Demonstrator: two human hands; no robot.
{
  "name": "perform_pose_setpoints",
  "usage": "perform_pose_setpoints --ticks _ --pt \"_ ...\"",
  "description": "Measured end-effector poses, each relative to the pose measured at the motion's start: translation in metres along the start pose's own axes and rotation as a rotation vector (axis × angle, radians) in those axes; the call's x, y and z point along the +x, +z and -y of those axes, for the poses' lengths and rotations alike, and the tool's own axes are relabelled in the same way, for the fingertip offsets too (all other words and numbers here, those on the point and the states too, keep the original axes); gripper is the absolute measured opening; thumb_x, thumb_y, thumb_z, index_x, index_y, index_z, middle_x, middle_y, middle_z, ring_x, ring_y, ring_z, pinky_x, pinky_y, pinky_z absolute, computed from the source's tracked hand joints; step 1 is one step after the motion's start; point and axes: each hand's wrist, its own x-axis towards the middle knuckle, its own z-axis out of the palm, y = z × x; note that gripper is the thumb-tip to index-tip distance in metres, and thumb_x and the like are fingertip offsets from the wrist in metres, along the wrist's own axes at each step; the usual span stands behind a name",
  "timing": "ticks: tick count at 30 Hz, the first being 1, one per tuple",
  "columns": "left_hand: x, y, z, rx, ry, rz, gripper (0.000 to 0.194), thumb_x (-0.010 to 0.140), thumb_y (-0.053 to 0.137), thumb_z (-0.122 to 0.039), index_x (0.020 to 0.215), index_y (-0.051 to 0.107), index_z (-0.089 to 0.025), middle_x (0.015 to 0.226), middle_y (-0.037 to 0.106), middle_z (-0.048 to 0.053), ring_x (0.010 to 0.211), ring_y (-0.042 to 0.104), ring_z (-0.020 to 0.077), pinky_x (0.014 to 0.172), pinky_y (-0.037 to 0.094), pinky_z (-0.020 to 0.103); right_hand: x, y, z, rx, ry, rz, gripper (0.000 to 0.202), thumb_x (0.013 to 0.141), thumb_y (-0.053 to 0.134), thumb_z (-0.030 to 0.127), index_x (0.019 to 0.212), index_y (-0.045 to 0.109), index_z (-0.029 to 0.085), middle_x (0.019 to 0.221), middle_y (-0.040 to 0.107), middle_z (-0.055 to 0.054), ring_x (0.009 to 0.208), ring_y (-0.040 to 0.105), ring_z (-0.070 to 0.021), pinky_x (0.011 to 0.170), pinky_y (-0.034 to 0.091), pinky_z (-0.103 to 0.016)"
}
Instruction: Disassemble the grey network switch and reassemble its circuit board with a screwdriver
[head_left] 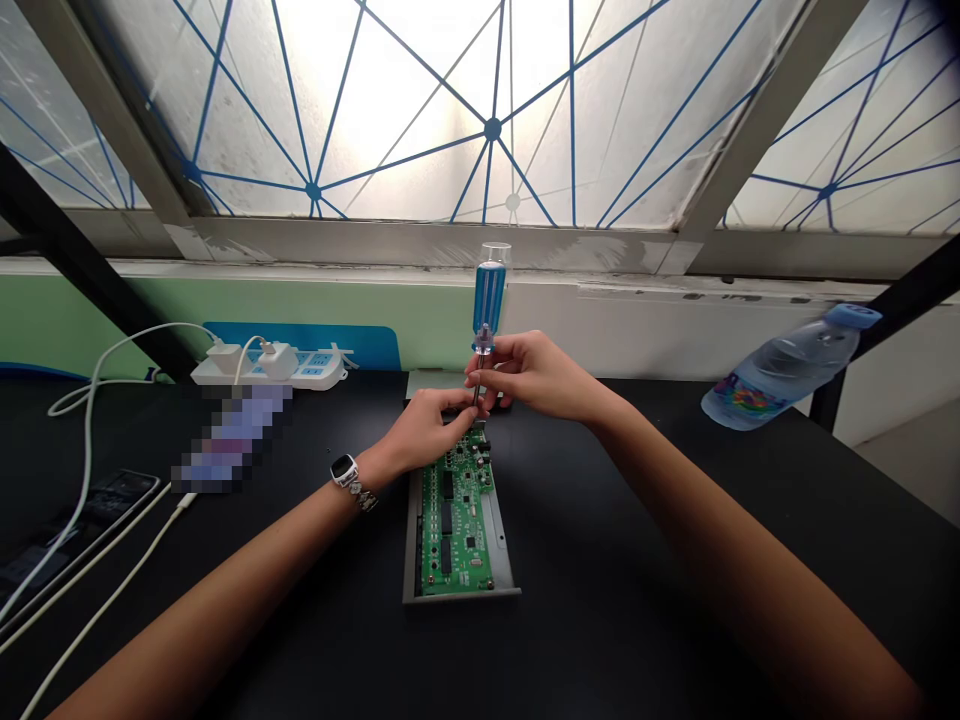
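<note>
Steel shaft pinched between its thumb and fingers, the right hand (551,375) held the screwdriver (489,300) nearly upright, blue handle up, top leaning slightly right. The left hand (427,432) was nearer the low end, thumb and forefinger drawn close around it; whether they gripped the shaft or something small could not be told, and the tip was hidden. Below them lay the far end of the green board (471,510), its long axis running near to far in a metal tray (469,599). The tray sat flat on the black table (600,600). Farther out, a bottle (780,368) leaned at far right, a power strip (315,370) lay at far left, and beyond stood the frosted window (412,90).
</note>
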Motion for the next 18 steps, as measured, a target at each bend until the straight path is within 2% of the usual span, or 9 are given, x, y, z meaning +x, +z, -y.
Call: perform_pose_setpoints --ticks 8,15,18 --pt "-0.0006 0.0022 0.0045 0.035 0.017 -0.056 0.024 0.097 0.062 -0.036 0.096 0.078 -0.018 0.096 0.081 0.005 0.086 0.073 0.0215 0.075 0.051 0.03 -0.0016 0.0002 0.0046 0.003 0.035 0.039 0.011 0.094 0.064 0.021 0.1 0.07 0.013 0.096 0.076 -0.008 0.063 0.073 -0.0127 0.055 0.056 -0.023" --pt "0.0008 0.0046 0.0085 0.05 0.021 -0.082 0.019 0.096 0.063 -0.031 0.088 0.073 -0.017 0.087 0.077 0.003 0.08 0.07 0.0191 0.073 0.051 0.029 -0.0009 0.0027 0.003 0.015 0.012 0.085 0.014 0.093 0.064 0.022 0.102 0.07 0.013 0.089 0.075 -0.006 0.067 0.073 -0.0133 0.056 0.057 -0.022" --pt "0.0014 0.0058 0.0096 0.044 0.024 -0.061 0.017 0.097 0.061 -0.029 0.091 0.072 -0.017 0.092 0.078 0.004 0.084 0.071 0.0196 0.075 0.052 0.029 -0.0012 0.0044 0.0037 0.013 0.009 0.091 0.014 0.093 0.064 0.023 0.102 0.07 0.014 0.091 0.075 -0.006 0.068 0.073 -0.0132 0.057 0.057 -0.023"
